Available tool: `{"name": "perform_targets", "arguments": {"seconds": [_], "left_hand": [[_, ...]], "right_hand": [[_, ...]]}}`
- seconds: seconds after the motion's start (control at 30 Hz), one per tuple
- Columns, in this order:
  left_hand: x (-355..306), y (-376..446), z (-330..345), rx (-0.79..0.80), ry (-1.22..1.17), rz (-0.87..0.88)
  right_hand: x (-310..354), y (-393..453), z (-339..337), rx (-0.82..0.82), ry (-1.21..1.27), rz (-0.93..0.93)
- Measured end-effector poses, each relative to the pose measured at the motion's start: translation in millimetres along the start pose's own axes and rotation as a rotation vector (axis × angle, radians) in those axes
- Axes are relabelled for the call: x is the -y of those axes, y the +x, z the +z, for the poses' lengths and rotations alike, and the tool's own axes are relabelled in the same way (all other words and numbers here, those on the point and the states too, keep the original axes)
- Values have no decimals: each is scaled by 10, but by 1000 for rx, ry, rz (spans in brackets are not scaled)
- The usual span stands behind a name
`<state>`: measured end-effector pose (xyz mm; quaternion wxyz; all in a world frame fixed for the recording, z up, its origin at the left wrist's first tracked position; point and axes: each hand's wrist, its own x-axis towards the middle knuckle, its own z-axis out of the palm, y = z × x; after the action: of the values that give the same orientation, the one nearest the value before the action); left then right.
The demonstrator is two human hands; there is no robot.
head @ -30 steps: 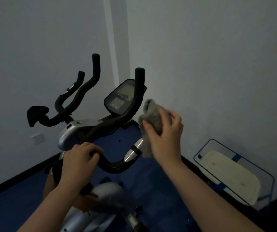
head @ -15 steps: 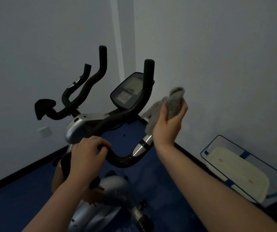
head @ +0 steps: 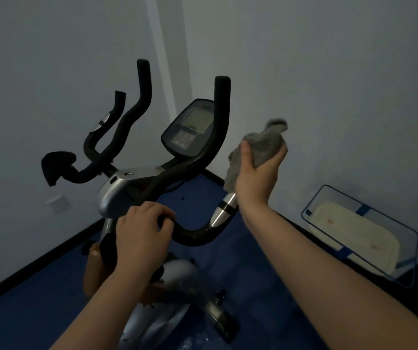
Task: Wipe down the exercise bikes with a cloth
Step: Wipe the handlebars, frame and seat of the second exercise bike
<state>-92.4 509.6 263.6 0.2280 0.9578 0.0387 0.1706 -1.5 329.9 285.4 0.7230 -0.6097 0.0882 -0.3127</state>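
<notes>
The exercise bike (head: 127,188) stands in the corner of a dim room, on a dark blue floor (head: 240,274) where 2 pale walls meet. The person's left hand (head: 139,231) is curled over the near bend of the black handlebar (head: 192,236), fingers wrapped round the foam grip and knuckles up. The right hand (head: 258,173) is raised just to the right of the upright right-hand grip (head: 222,104), thumb and fingers closed tight round a bunched grey cloth (head: 266,142). One tuft of the cloth pokes up above the fist and a loose flap hangs down on the thumb side, close to the silver sensor sleeve (head: 224,210) on the handlebar; I cannot tell whether the flap touches the bar. The cloth is clear of the console (head: 190,130), a dark oval panel with a grey screen and a block of small buttons, tilted back between the 2 tall grips. A silver shroud (head: 117,188) covers the stem below it. On the far left, a black padded rest (head: 56,168) caps the end of the bar. Down to the right, against the wall, a clear bin with blue trim (head: 364,213) holds a cream-coloured folded towel (head: 354,238). A white wall socket (head: 57,203) sits low on the left wall.
</notes>
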Motion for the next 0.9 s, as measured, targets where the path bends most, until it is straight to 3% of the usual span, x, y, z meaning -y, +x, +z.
{"name": "perform_targets", "arguments": {"seconds": [0.2,0.3,0.43,0.57,0.7,0.8,0.9], "left_hand": [[7,3,-3,1,-1,-5],[19,24,1,9,-3,22],[23,8,21,16,12,39],[12,5,19,27,20,53],[36,2,20,50,31,75],[41,-4,19,51,16,74],[27,-10,10,50,1,75]], "right_hand": [[-319,-601,77,-67,41,134],[-238,-445,70,-39,5,205],[16,-76,31,-56,-75,108],[-261,-685,120,-144,-32,210],[-422,-1453,117,42,-41,244],[-260,-853,15,-24,-84,187],[26,-274,-89,-14,-301,45]]}}
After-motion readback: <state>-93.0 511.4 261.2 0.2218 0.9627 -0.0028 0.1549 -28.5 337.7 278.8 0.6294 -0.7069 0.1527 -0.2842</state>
